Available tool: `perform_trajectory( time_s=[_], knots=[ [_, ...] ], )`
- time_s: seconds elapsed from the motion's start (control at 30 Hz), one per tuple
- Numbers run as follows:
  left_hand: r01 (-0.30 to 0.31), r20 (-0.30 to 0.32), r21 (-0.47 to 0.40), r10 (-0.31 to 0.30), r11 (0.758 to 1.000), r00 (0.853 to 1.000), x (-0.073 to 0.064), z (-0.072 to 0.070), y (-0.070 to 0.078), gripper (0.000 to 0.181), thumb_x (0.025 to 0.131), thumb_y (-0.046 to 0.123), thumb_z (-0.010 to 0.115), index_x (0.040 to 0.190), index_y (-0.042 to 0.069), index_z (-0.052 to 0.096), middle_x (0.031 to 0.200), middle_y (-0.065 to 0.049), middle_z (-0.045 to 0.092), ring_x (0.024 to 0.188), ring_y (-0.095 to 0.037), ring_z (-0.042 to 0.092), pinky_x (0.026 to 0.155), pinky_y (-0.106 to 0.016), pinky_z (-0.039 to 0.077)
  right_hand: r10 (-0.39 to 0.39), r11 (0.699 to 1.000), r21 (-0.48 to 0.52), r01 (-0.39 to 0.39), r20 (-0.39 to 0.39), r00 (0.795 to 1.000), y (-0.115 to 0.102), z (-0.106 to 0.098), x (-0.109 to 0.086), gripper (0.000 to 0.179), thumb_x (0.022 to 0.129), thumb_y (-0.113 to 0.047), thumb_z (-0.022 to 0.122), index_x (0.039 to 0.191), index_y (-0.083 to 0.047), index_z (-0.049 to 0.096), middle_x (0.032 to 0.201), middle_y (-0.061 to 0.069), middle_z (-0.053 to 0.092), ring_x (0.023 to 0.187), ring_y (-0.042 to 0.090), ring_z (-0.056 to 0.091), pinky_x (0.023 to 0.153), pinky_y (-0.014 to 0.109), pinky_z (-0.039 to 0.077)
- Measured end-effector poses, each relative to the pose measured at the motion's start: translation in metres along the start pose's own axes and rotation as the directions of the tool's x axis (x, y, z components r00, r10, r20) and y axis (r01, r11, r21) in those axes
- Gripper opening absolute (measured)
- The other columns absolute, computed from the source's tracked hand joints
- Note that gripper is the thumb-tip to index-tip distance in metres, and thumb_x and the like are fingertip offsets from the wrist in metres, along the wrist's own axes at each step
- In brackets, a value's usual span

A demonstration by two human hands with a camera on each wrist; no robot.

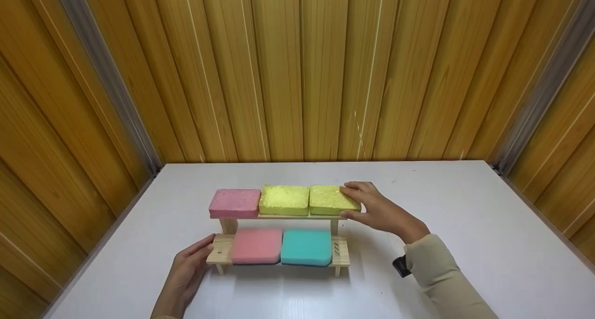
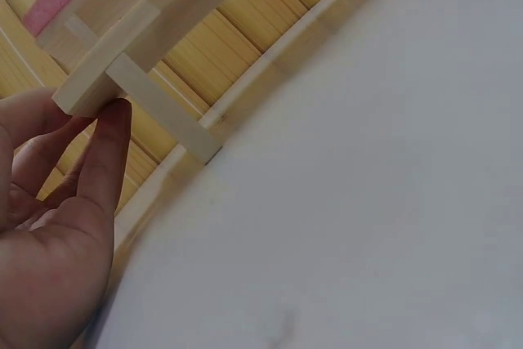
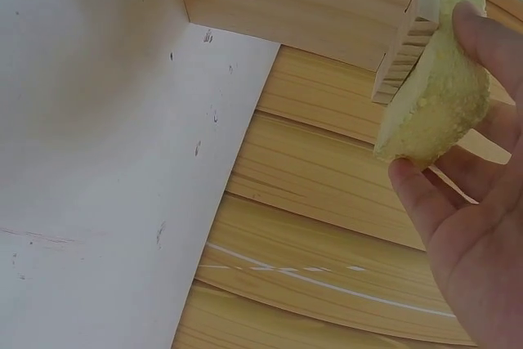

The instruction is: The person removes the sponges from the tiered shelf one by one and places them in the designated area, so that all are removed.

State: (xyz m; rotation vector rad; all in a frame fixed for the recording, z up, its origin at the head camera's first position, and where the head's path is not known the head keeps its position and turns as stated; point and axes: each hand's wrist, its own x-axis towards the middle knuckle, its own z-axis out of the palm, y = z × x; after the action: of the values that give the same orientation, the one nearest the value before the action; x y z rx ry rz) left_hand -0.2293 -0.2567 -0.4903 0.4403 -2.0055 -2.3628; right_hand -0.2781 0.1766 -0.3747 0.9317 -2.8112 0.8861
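A two-tier wooden shelf (image 1: 222,251) stands on the white table. My left hand (image 1: 188,268) pinches the left end of its lower tier; in the left wrist view the fingers (image 2: 112,149) reach under the board. On the upper tier, my right hand (image 1: 379,209) grips the right-hand yellow sponge (image 1: 327,199), which juts past the board's right end. Beside that sponge lie another yellow sponge (image 1: 284,199) and a dark pink sponge (image 1: 235,202). The lower tier bears a light pink sponge (image 1: 257,246) and a teal sponge (image 1: 307,247), side by side.
The white table (image 1: 488,244) spreads around the shelf on all sides. Wood-patterned panel walls (image 1: 320,77) rise behind it and at both sides. A small black object (image 1: 401,266) sits at the right sleeve's cuff.
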Motion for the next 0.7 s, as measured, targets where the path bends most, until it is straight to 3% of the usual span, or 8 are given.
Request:
perform_trajectory(
  time_s=[0.43,0.7],
  knots=[
    [0.014,-0.002,-0.037,-0.014,0.999,1.000,0.0007,-0.0010,0.0010,0.054,0.086,0.010,0.068,0.136,-0.001,0.050,0.146,-0.013,0.046,0.138,-0.028,0.039,0.099,-0.024,0.051,-0.045,0.999,-0.028,0.044,-0.053,0.998,0.0015,-0.0023,-0.0031,0.058,0.089,-0.027,0.069,0.138,-0.003,0.050,0.142,0.019,0.045,0.131,0.036,0.042,0.107,0.053,0.043],
    [0.007,0.002,-0.037,-0.007,0.999,1.000,0.0004,0.0002,0.0005,0.053,0.086,0.009,0.068,0.135,-0.001,0.051,0.146,-0.014,0.045,0.138,-0.028,0.039,0.098,-0.024,0.052,-0.015,1.000,-0.021,0.014,-0.065,0.998,0.0050,-0.0044,-0.0069,0.057,0.089,-0.025,0.069,0.138,-0.003,0.050,0.144,0.017,0.044,0.133,0.036,0.040,0.107,0.054,0.042]
  ],
)
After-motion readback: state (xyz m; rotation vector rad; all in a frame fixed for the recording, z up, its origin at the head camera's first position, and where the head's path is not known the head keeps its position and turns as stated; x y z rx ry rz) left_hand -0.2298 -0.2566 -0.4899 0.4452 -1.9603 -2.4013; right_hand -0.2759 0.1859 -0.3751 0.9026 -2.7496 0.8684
